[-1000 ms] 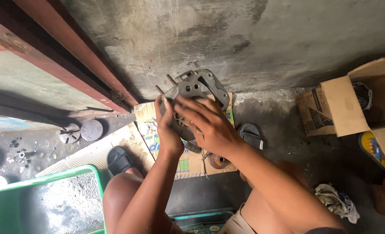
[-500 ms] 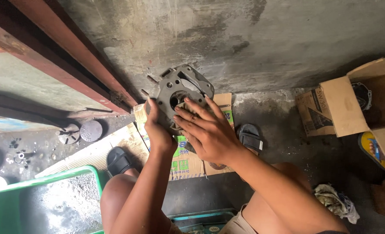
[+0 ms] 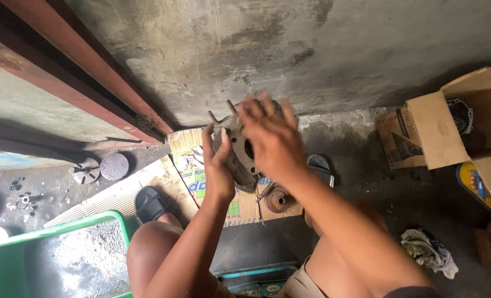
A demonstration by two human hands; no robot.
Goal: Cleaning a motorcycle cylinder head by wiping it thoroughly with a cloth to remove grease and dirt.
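Your left hand [image 3: 219, 165] gripped the grey metal engine part [image 3: 239, 149] by its edge, your right hand [image 3: 273, 138] lay spread over its face, both raised above the flattened cardboard [image 3: 201, 182] below them

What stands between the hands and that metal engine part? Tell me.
Nothing visible does. The left hand grips the metal engine part at its left edge, and the right hand lies directly over its face, both touching it above the cardboard sheet.
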